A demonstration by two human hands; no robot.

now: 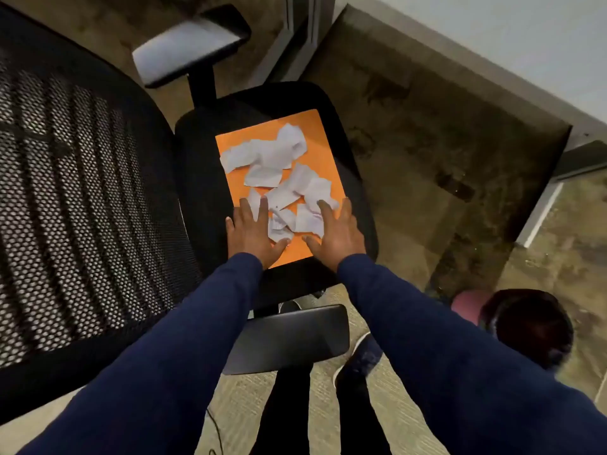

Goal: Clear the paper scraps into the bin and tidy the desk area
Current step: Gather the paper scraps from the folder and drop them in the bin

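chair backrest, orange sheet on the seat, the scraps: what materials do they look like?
Backrest: black open mesh, probably synthetic fabric; light shows through regular holes.
Orange sheet: flat, matte, crisp edges; likely card or a paper folder, possibly thin plastic.
Scraps: white paper, torn ragged edges, creased, faint print. Both hands, left and right, lie spread on them.

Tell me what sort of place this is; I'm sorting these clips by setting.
Most likely an office or a desk area at home. A black mesh-backed office chair with padded armrests stands on carpeted floor, and a pale desk edge runs along the upper right.
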